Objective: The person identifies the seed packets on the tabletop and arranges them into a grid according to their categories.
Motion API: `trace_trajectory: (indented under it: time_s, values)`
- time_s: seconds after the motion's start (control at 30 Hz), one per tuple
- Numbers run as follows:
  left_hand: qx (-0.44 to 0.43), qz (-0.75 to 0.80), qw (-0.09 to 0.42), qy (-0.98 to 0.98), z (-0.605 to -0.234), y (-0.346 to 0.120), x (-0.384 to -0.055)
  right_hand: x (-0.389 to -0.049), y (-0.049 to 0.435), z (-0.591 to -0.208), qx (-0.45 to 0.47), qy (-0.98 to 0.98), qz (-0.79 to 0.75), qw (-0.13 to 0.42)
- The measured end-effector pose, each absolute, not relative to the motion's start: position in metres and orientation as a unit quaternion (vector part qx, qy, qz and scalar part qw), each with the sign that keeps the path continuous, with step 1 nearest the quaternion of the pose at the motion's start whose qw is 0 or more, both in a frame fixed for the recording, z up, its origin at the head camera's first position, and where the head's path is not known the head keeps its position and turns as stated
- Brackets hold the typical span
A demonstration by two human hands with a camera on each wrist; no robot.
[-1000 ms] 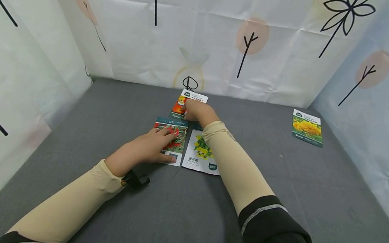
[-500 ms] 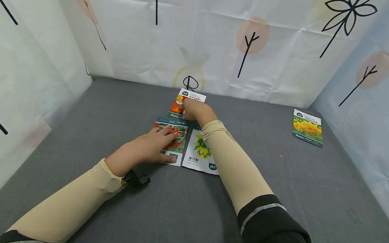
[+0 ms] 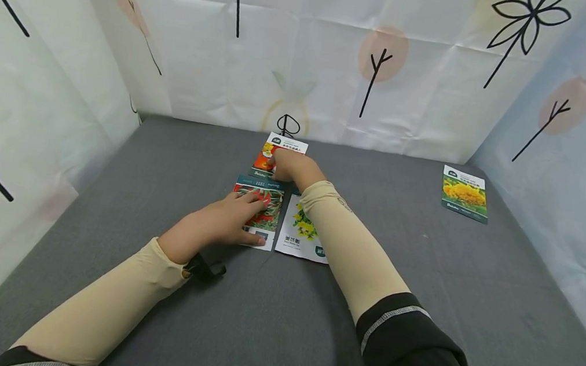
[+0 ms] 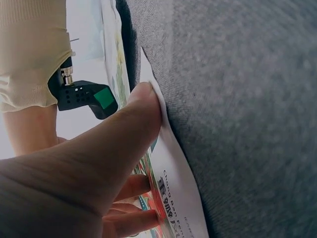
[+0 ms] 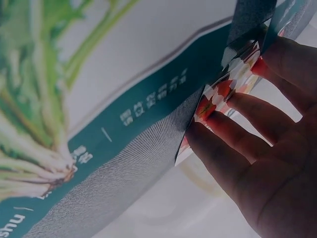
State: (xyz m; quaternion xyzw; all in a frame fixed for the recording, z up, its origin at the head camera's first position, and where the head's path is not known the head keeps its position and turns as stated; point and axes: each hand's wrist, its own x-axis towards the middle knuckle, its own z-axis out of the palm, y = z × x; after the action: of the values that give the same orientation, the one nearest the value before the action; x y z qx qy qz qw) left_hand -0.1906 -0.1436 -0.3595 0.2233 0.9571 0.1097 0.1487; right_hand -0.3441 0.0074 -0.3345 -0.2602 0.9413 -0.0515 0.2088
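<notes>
In the head view, my left hand (image 3: 216, 223) rests spread on a seed packet (image 3: 270, 223) printed with red peppers or flowers. Its thumb (image 4: 143, 111) lies along the packet's white end in the left wrist view. Farther back, my right hand (image 3: 294, 167) presses its fingertips on an orange-and-red flower seed packet (image 3: 262, 160), covering its right part. Extended fingers (image 5: 257, 119) touch that packet's printed face in the right wrist view. Beside the left packet lies a white seed packet (image 3: 290, 242) with yellow flowers, partly hidden under the right forearm.
Another seed packet (image 3: 464, 193), with yellow blooms, lies alone at the back right of the grey cloth-covered table (image 3: 269, 332). Patterned white curtains (image 3: 324, 63) stand along the back and both sides.
The right hand has slid the orange-and-red flower packet slightly left along the table's back. The left hand and the two front packets stay in place.
</notes>
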Motion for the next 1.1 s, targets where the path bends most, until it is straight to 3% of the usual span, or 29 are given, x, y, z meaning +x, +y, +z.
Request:
trace_trajectory:
  time_s: [1.1]
  values:
    - [0.221, 0.112, 0.163, 0.955, -0.3516, -0.1443, -0.1886, -0.3454, -0.0009, -0.3362, -0.262, 0.939, -0.063, 0.212]
